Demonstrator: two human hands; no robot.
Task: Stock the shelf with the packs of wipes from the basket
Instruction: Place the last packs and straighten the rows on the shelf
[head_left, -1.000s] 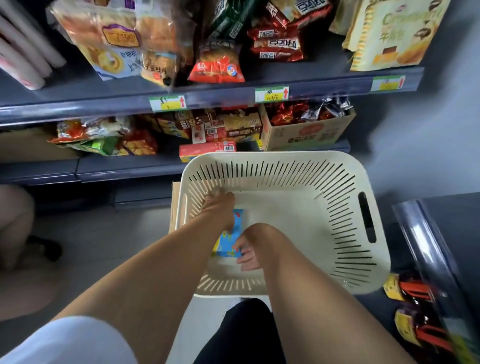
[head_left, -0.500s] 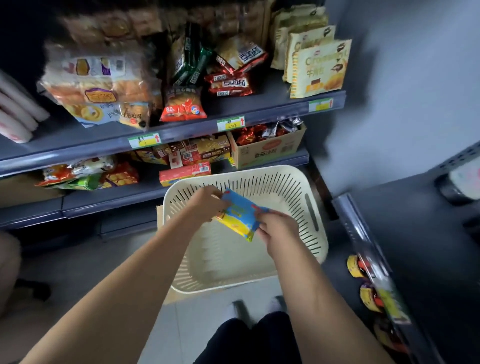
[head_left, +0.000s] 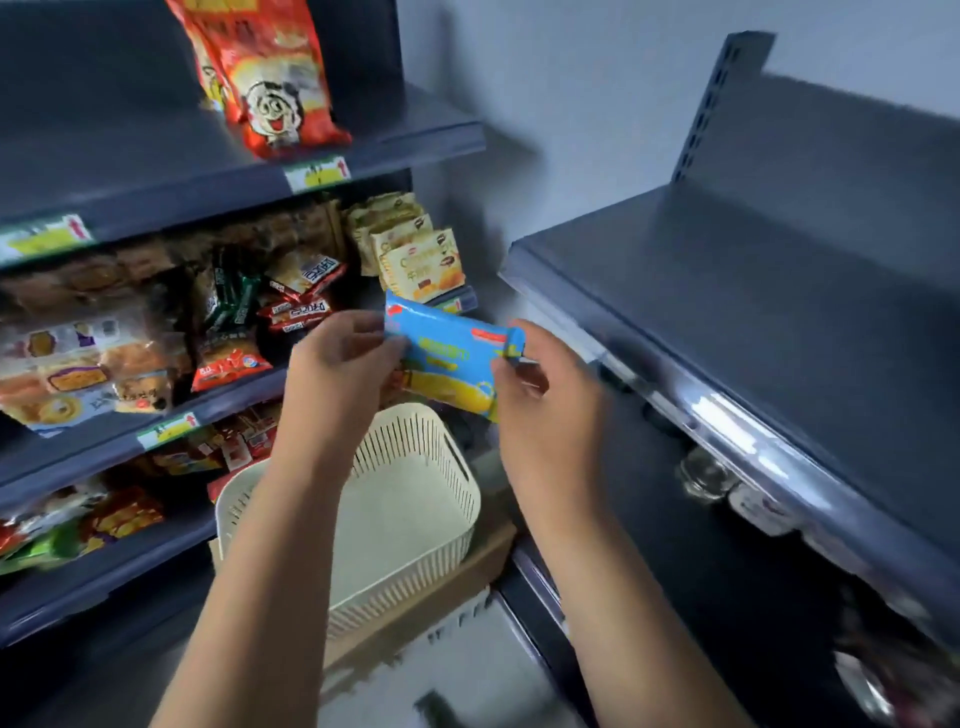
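Pack of wipes (head_left: 451, 358): blue at the top, yellow below, with a small red mark at each upper corner; it is held up in the air between both hands, above the basket and in front of the snack shelves. The yellow-green lettering across its middle is too blurred to read.
Left hand (head_left: 340, 358): fingers pinched on the pack's left end.
Right hand (head_left: 540, 387): thumb and fingers clamped on the pack's right end.
Basket (head_left: 415, 499): cream, slotted walls, a handle slot on its right side; it stands low down on a flat brown cardboard piece (head_left: 441, 587), and no packs show inside the visible part.
Dark shelf on the right (head_left: 753, 291): bare grey board with a shiny clear strip along its front edge, just beside the right hand.
Red bag (head_left: 270, 73): on the upper left shelf, with a cartoon face printed on it; its lettering cannot be read.
Cream snack packs (head_left: 423, 265): upright behind the wipes; the print is blurred.
Price tags (head_left: 317, 174): yellow-green with a red arrow, figures unreadable.
Red wrappers (head_left: 301, 306): white label writing, too blurred to read.
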